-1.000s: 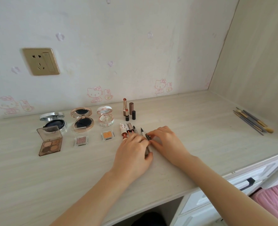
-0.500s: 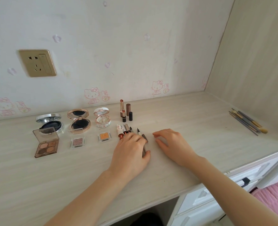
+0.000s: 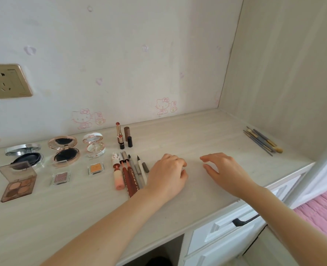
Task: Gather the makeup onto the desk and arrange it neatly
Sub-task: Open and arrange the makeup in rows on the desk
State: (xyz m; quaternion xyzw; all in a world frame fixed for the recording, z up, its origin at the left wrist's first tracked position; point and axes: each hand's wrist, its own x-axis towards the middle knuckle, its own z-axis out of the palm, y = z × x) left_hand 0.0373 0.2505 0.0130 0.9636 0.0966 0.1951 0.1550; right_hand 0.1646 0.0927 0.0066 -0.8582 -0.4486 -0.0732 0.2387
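Makeup (image 3: 96, 168) is laid out in rows on the left half of the bench (image 3: 197, 135). Three open compacts (image 3: 64, 150) sit at the back. An eyeshadow palette (image 3: 19, 182) and two small single pans (image 3: 60, 177) lie in front of them. Right of the compacts, a few lipsticks (image 3: 118, 134) stand upright. Before those, a row of tubes and liner pens (image 3: 130, 173) lies side by side. My left grip (image 3: 166, 175) rests on the bench just beside the rightmost pen, fingers loosely curled and grasping nothing. I cannot tell if it touches the pen. My right grip (image 3: 224, 169) is released a little further right, fingers spread and slightly bent. A bundle of brushes (image 3: 262, 141) lies well apart, at the bench's far right edge.
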